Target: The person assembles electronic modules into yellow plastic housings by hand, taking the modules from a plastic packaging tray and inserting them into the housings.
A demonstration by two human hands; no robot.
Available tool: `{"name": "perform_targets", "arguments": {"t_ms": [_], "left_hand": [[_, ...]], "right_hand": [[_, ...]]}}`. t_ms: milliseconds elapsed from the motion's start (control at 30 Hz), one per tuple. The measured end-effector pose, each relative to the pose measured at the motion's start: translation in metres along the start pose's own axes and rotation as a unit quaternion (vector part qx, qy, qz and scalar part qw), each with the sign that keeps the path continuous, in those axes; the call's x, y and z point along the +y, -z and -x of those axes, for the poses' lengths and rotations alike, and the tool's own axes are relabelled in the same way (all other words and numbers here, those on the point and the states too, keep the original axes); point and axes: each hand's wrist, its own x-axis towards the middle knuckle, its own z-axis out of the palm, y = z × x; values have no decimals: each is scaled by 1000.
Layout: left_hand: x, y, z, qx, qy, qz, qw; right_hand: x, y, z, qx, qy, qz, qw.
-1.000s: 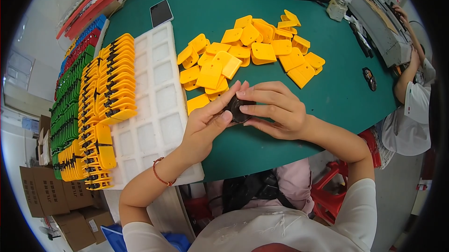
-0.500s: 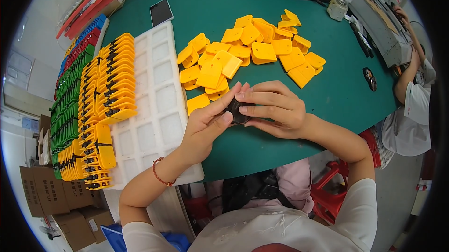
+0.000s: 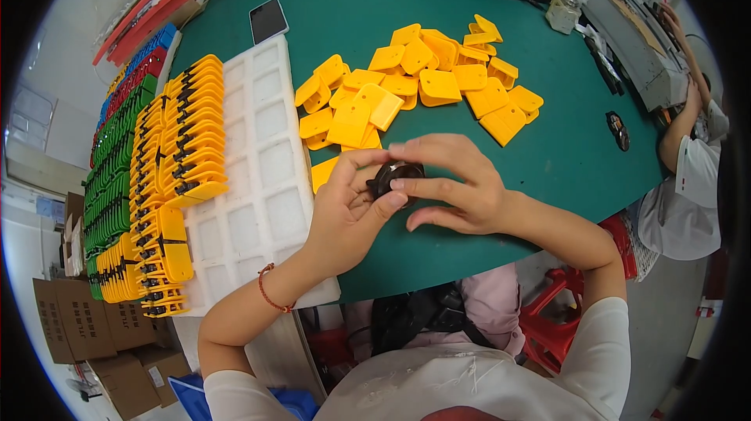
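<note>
A small black round part (image 3: pixel 383 178) with raised bits on its rim sits above the table's near edge, gripped by my left hand (image 3: pixel 344 214) between thumb and fingers. My right hand (image 3: pixel 469 194) lies against the right side of it, fingers stretched out and spread. One right fingertip touches the part near my left thumb. Beyond my hands lies a loose heap of folded yellow plastic pieces (image 3: pixel 375 104), the nearest of them partly hidden by my fingers. At the left, a white compartmented tray (image 3: pixel 285 214) reaches close to my left wrist.
Rows of yellow clips with black fittings (image 3: pixel 192 132) stand on the tray's left, beside green ones (image 3: pixel 113 194). A phone (image 3: pixel 268 21) lies at the back. Another black part (image 3: pixel 618 131) rests at the right on the green table (image 3: pixel 563 179), near another person's arm (image 3: pixel 679 128).
My right fingers have spread and loosened from the black part, so more of it shows. My left hand has shifted slightly left with the part in its grip.
</note>
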Motion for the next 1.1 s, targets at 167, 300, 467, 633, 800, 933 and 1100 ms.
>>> {"name": "perform_targets", "arguments": {"t_ms": [167, 300, 467, 633, 800, 933, 1100], "left_hand": [[-3, -7, -5, -21, -131, -48, 990], [-2, 0, -4, -20, -185, -216, 958], [-5, -4, -4, 10, -223, -188, 956], [1, -4, -3, 17, -276, -312, 909], [3, -8, -2, -9, -329, -396, 857], [3, -10, -2, -12, -329, -386, 861], [3, -11, 0, -17, -319, -396, 861]], "right_hand": [[-2, -2, 0, 88, -90, -19, 992], [1, -1, 2, 42, -66, -7, 997], [0, -5, 6, 62, -41, -14, 997], [2, -8, 6, 48, -27, -23, 998], [2, -12, 4, -1, 52, 37, 998], [1, -11, 4, 8, 76, 32, 997], [1, -11, 4, 8, 100, 42, 994]]}}
